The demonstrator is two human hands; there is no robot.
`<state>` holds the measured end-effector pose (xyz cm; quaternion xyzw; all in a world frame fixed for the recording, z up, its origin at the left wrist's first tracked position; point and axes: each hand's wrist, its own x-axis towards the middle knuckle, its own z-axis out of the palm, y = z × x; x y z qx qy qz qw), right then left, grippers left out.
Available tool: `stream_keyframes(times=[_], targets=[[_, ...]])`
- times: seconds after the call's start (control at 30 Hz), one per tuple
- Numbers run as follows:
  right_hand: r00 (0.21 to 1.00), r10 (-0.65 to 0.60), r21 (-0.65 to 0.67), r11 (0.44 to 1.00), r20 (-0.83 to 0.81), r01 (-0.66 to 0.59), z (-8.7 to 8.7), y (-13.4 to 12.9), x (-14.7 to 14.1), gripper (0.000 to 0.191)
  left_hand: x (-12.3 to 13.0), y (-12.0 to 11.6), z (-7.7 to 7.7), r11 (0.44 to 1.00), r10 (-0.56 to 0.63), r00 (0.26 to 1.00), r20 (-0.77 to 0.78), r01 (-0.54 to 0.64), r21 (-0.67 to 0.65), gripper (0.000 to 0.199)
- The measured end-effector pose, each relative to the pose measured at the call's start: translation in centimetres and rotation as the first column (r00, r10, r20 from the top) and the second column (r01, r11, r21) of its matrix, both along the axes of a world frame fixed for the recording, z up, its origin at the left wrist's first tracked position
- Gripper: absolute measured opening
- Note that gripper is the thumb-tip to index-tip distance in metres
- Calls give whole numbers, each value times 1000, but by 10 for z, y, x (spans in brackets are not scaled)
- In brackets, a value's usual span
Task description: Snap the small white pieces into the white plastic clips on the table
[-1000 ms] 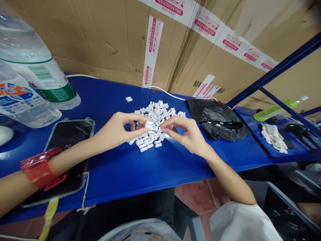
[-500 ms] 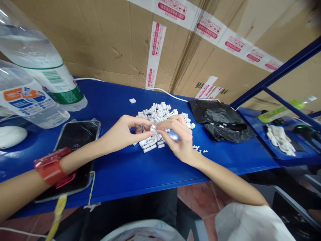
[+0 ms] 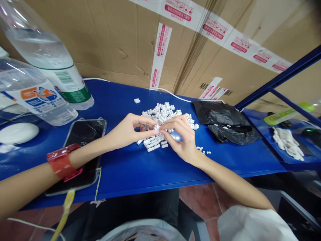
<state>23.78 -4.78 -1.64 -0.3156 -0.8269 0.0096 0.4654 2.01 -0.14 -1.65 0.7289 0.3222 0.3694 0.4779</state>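
Both my hands are low over a heap of small white plastic connectors (image 3: 160,115) on the blue table top (image 3: 120,180). My left hand (image 3: 132,129) and my right hand (image 3: 180,135) meet at their fingertips on one small white connector (image 3: 156,127), pinching it from either side. The fingers hide most of that piece. A few more connectors lie under and beside my palms, and one sits alone (image 3: 136,100) beyond the heap.
Clear plastic water bottles (image 3: 42,60) and a white mouse (image 3: 18,133) stand at left, with a phone (image 3: 85,147) under my left forearm. A black plastic bag (image 3: 225,124) lies at right. Cardboard boxes (image 3: 125,40) form the back wall.
My right hand has turned and its fingers now wrap closer over the piece. The whole scene has drifted right and up in view as my head moved.
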Motion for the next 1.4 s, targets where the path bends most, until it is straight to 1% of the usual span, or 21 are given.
stream_keyframes(times=[0.17,0.23,0.3,0.4,0.47,0.53,0.6,0.67,0.7,0.73,0.77,0.83,0.93,1.0,1.07,1.13,1.23,1.3,1.4], targets=[[1000,-1,4,1000,25,1,1,0,1,8,-1,2,-2,999,-32,999,17,32,-31,26],[999,12,1,1000,32,-13,1,0,2,8,-2,2,-2,999,-38,999,17,39,-21,24],[998,29,-4,1000,61,-29,1,2,5,9,-2,2,0,1000,-18,1000,-1,18,17,23],[984,31,-25,999,175,-27,4,8,14,13,-5,5,3,990,64,996,-53,-57,130,24],[967,-13,-63,998,255,31,11,14,27,16,-10,11,4,970,151,985,-81,-132,203,26],[955,-73,-128,985,288,114,23,19,45,14,-19,23,2,942,261,959,-108,-229,247,26],[941,-126,-228,952,313,203,37,22,67,18,-31,37,-1,905,373,914,-159,-321,279,29],[924,-138,-368,888,356,275,47,18,88,17,-42,51,-7,859,464,853,-239,-368,356,34],[920,-135,-427,854,369,296,49,14,98,15,-46,57,-11,840,491,826,-279,-362,405,35],[916,-131,-473,824,378,313,49,7,106,15,-50,61,-14,834,486,810,-327,-319,450,34],[914,-132,-503,800,385,327,47,-1,113,15,-52,64,-17,838,466,800,-378,-261,479,33],[909,-151,-522,776,389,353,37,-19,121,19,-54,67,-22,830,450,784,-428,-191,524,39],[912,-176,-542,757,370,365,15,-44,124,22,-54,73,-24,805,466,781,-416,-179,566,42],[922,-180,-541,765,343,350,2,-52,122,16,-53,82,-22,791,481,768,-423,-172,587,37],[928,-185,-509,793,323,335,-7,-53,120,9,-52,95,-21,784,500,736,-457,-160,600,32],[931,-183,-474,820,316,322,-11,-49,117,11,-49,108,-20,787,510,716,-477,-165,594,33],[938,-161,-453,842,307,293,-11,-42,112,11,-42,123,-22,795,503,728,-466,-179,580,33],[940,-138,-442,855,311,272,-9,-38,108,11,-38,126,-22,801,486,747,-454,-174,572,30],[947,-77,-433,876,312,214,-4,-28,99,10,-35,118,-17,804,450,781,-433,-144,576,29]])
